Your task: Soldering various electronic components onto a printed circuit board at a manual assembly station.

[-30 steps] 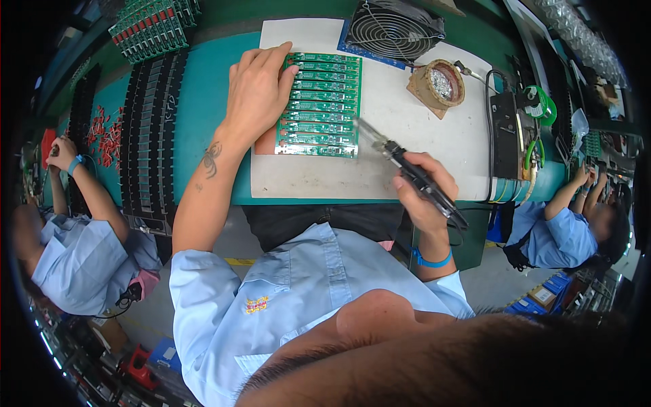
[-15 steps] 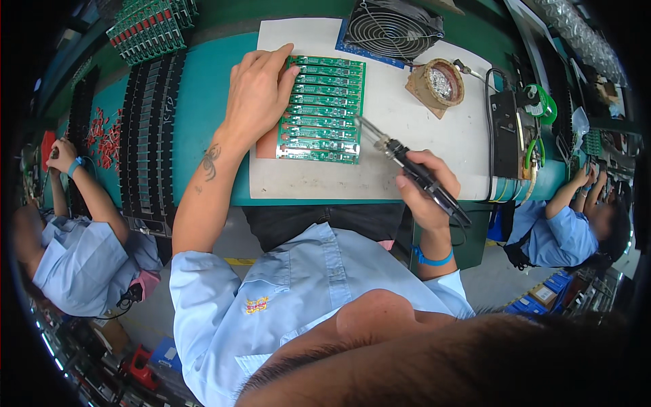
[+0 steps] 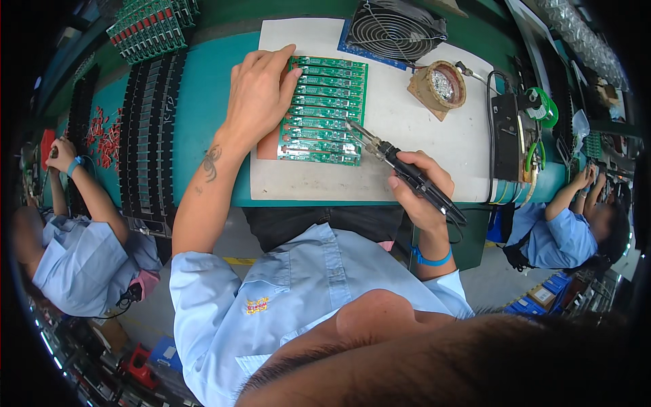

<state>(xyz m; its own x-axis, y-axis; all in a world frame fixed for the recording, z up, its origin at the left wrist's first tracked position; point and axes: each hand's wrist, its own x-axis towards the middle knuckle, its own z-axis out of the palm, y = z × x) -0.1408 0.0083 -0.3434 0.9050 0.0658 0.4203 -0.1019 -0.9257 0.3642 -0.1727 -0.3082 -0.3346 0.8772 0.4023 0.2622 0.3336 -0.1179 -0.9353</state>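
Right hand [image 3: 424, 190] wraps a slim black two-pronged tool [image 3: 408, 172], fingers curled shut about its handle; its metal tips lie over the right margin of a green circuit-board panel [image 3: 329, 115], contact impossible to judge. Left hand [image 3: 261, 88], fairly flat, lays its fingers and thumb along the panel's left side, gripping nothing visible. The panel rests on a white sheet [image 3: 305, 186], back from the bench's [image 3: 210, 115] near edge. Toward the far edge stand a black fan [image 3: 397, 30] with a ringed wire grille and a round brownish pot [image 3: 444, 85] of silvery bits; near the right end, a dark box [image 3: 507, 136]. Ribbed black racks [image 3: 152, 136] and scattered red parts [image 3: 105, 136] occupy the left end. Long, narrow strips make up the panel; its upper left edge hides beneath the hand, and a tan piece [image 3: 269, 144] beneath it is mostly covered.
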